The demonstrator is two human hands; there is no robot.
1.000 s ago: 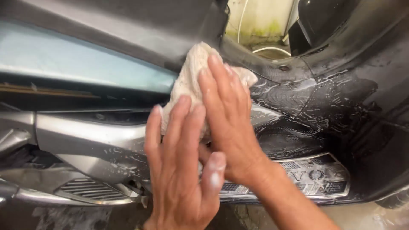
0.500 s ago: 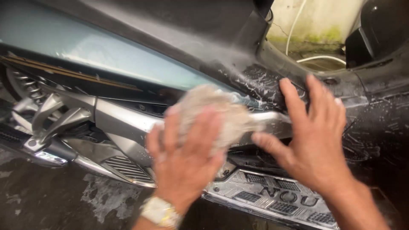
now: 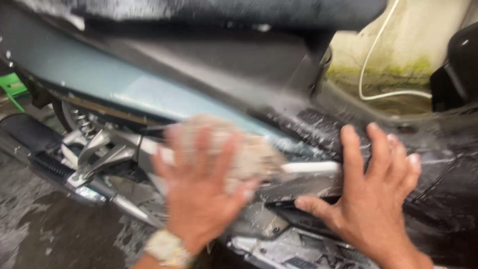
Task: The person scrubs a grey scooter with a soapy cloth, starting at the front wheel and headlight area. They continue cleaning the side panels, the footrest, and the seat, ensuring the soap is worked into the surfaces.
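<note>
My left hand (image 3: 199,194), blurred by motion and wearing a pale wristwatch, presses a whitish wet rag (image 3: 249,154) flat against the side of a scooter, over its silver lower trim (image 3: 311,168). My right hand (image 3: 371,199) lies flat with fingers spread on the wet black side panel (image 3: 448,199), just right of the rag. The scooter's light blue-green body panel (image 3: 114,89) runs above both hands, under the dark seat (image 3: 224,12).
A folded metal footpeg and bracket (image 3: 94,159) stick out at the lower left above wet dark ground (image 3: 45,229). A white cable (image 3: 378,60) hangs on a stained pale wall at the upper right. A green object (image 3: 12,87) sits at the far left edge.
The rag passed from my right hand to my left and slid left and down along the scooter's side. My right hand now rests flat on the black panel. The view shifted leftward.
</note>
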